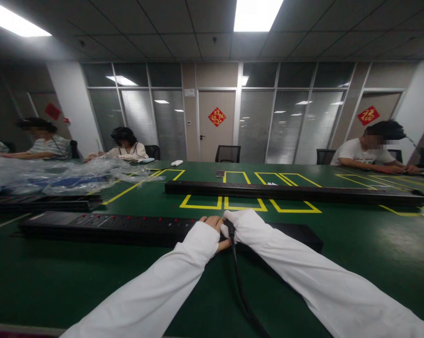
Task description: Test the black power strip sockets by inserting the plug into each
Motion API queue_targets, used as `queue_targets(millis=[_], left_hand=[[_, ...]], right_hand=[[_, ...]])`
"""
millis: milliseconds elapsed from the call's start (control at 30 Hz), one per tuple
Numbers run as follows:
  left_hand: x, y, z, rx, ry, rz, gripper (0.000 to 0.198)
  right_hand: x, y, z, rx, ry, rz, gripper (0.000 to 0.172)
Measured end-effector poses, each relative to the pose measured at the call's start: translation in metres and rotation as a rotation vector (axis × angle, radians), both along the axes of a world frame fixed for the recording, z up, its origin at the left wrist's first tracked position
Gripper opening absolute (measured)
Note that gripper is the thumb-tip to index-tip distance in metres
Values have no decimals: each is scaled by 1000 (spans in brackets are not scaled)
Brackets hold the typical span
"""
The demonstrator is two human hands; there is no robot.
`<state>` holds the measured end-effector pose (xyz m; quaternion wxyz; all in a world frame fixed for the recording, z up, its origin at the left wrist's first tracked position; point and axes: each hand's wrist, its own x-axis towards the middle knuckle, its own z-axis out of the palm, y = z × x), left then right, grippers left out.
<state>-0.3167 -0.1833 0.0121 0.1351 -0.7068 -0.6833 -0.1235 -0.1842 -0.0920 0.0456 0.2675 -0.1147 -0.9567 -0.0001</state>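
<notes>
A long black power strip (134, 228) with a row of red dots lies across the table in front of me. My left hand (212, 224), bare, is closed around the strip, fingers over its far edge and thumb on the near side. My right hand (232, 219), in a white glove, grips a black plug (230, 229) against the strip beside my left hand. From the plug a thick black cable (238, 277) runs down toward me. The plug's front end is hidden, so I cannot tell whether it sits in a socket.
A second black power strip (289, 191) lies farther back on the green table (356, 249), across yellow tape outlines. Clear plastic wrapping (57, 171) is heaped at the left, near another black strip (46, 203). Several people sit around the far side.
</notes>
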Motion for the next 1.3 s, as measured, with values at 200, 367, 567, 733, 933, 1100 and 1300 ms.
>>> queue_targets(millis=[200,367,567,733,933,1100,1300], left_hand=[[-1,-2,1,4,9,-16,57],[-1,0,-1,19,11,-5,57],[-2,4,-4,-9,11,14,57],[-2,2,-5,35,22,-18,57],[-3,4,-7,16,23,4,60],[-3,3,-7,25,23,2,59],[-3,2,-4,23,14,-18,56]], right_hand=[[0,1,0,-58,-13,-6,14],[-1,0,0,13,-47,-63,16],[0,3,-1,14,-27,-12,16],[0,3,-1,52,-46,-24,18],[1,3,-1,27,-38,-18,17],[2,3,-1,43,-29,2,18],[-1,1,-2,20,-28,-45,14]])
